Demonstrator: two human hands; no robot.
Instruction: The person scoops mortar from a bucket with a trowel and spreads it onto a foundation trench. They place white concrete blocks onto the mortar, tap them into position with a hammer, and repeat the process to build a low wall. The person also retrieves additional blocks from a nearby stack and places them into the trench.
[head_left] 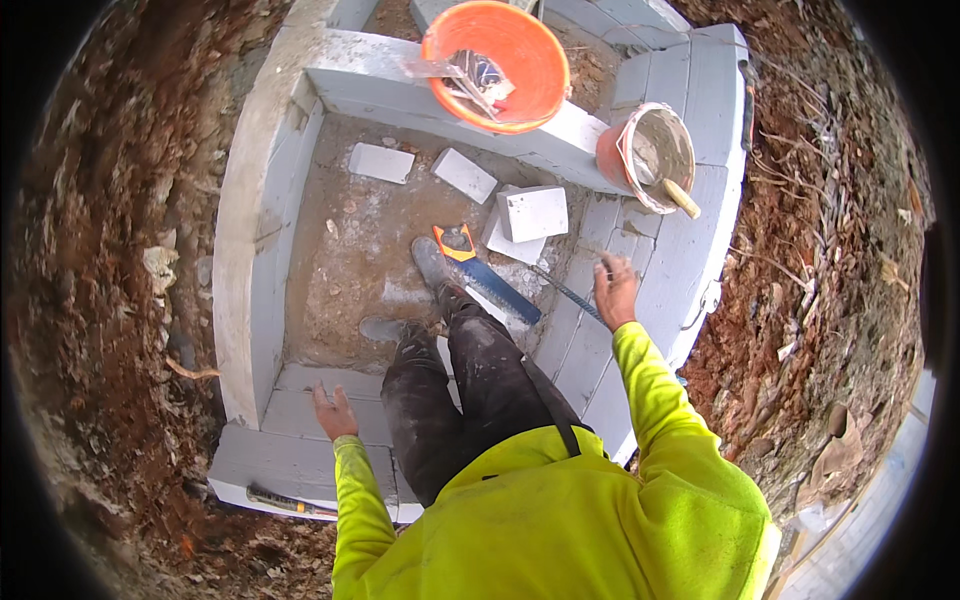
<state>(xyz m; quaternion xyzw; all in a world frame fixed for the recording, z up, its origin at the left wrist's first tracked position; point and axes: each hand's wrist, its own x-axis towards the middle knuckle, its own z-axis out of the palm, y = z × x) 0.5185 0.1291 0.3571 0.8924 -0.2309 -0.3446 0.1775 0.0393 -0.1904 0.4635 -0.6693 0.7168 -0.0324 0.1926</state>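
My left hand (335, 412) hovers over the near wall of pale grey blocks (330, 457) at the left, fingers apart and nothing in it. Farther off, my right hand (616, 290) is above the right-hand wall with its fingers loosely spread. A ribbed metal rod (569, 293) slants past it and disappears behind the wrist; I cannot tell whether they touch. A hand saw (497, 283) with an orange handle and blue blade lies beside my boot. Just beyond it, a block offcut (532, 213) rests on another pale piece (507, 241).
An orange tub (548, 60) holding tools sits on the far cross wall. Near the far right corner stands a mortar-smeared bucket (620, 160) with a wooden-handled tool (682, 198). Two loose offcuts (381, 162) lie on the floor. A yellow-and-black handle (290, 502) rests at the near left. Earth banks surround the walls.
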